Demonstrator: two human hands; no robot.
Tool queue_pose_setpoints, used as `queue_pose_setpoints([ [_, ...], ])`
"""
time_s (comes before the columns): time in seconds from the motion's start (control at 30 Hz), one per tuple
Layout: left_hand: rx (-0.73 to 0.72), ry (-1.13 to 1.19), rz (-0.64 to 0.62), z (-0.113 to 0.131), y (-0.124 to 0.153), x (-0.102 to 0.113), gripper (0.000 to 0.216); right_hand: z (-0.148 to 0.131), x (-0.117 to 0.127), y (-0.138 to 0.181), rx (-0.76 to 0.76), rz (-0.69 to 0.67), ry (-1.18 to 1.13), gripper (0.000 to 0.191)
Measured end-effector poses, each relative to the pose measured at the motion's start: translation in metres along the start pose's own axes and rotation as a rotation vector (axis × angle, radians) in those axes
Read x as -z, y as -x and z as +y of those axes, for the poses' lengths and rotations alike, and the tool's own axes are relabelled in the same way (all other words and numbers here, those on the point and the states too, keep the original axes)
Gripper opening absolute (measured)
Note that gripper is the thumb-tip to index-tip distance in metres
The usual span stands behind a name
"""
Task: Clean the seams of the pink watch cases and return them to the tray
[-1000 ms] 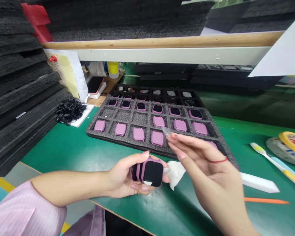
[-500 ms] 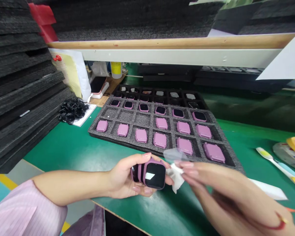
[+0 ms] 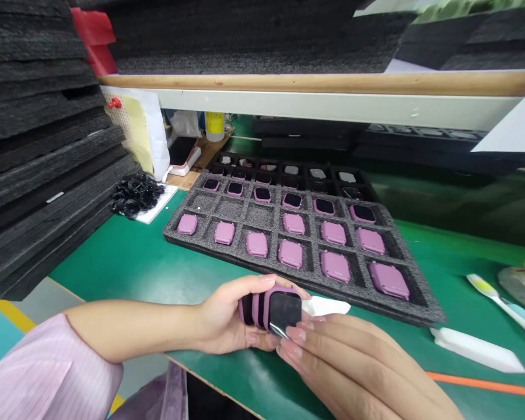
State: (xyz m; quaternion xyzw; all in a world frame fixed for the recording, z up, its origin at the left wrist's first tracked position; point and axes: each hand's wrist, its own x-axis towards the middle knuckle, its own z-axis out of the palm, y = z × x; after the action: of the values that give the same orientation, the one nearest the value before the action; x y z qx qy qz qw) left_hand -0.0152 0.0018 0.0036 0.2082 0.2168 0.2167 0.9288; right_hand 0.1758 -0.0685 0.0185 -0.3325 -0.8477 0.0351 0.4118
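My left hand [image 3: 227,312] is wrapped around a short stack of purple smartwatches [image 3: 257,309], their dark screens turned to the right. The front smartwatch [image 3: 285,309] shows a black screen with a bright glint along its lower edge. My right hand [image 3: 332,350] has its fingertips drawn together at that screen's lower right corner; what they pinch, if anything, is hidden. A crumpled white tissue [image 3: 330,305] sticks out between my two hands, and I cannot tell which one holds it.
Beyond my hands lies a grey foam tray [image 3: 258,214] with several purple watches. To the right are a toothbrush [image 3: 492,294], a white block [image 3: 479,349] and an orange stick [image 3: 481,384]. Stacked foam trays [image 3: 39,151] stand left; a shelf [image 3: 297,105] crosses overhead.
My right hand has moved left and down onto the front watch's screen. The tissue now points rightward instead of hanging down. A clear piece seen by the right fingers earlier no longer shows.
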Motion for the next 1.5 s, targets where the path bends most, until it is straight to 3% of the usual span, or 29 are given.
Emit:
queue_pose_setpoints([
  [0.17, -0.057, -0.050, 0.090, -0.001, 0.003, -0.004, 0.044, 0.007, -0.007, -0.015, 0.024, 0.100, 0.131, 0.017],
  [0.33, -0.125, -0.241, 0.048, -0.005, 0.004, -0.008, 0.047, 0.010, -0.021, -0.016, -0.184, 0.077, -0.009, 0.055],
  [0.7, -0.056, -0.132, 0.058, 0.004, 0.001, -0.008, 0.054, 0.017, -0.021, -0.015, -0.243, 0.036, -0.112, 0.049],
  [0.87, -0.036, -0.127, 0.082, 0.001, 0.001, -0.008, 0.056, 0.020, -0.020, -0.015, -0.166, 0.056, -0.065, 0.048],
  [0.93, -0.043, -0.090, 0.104, 0.000, 0.001, -0.006, 0.055, 0.029, -0.019, -0.018, -0.178, 0.101, -0.045, 0.042],
  [1.03, -0.043, -0.053, 0.144, -0.001, 0.000, -0.004, 0.052, 0.053, -0.023, -0.033, -0.384, 0.174, -0.024, 0.034],
  [1.13, -0.055, -0.137, 0.195, 0.001, -0.002, -0.001, 0.042, 0.083, -0.036, -0.059, -0.544, 0.164, 0.005, 0.039],
  [1.33, -0.092, -0.379, 0.157, 0.007, -0.001, -0.001, 0.040, 0.125, -0.076, -0.098, -0.553, 0.014, 0.031, 0.033],
  [1.5, -0.078, -0.349, 0.139, 0.008, 0.002, -0.001, 0.044, 0.114, -0.075, -0.087, -0.508, -0.018, -0.032, 0.030],
])
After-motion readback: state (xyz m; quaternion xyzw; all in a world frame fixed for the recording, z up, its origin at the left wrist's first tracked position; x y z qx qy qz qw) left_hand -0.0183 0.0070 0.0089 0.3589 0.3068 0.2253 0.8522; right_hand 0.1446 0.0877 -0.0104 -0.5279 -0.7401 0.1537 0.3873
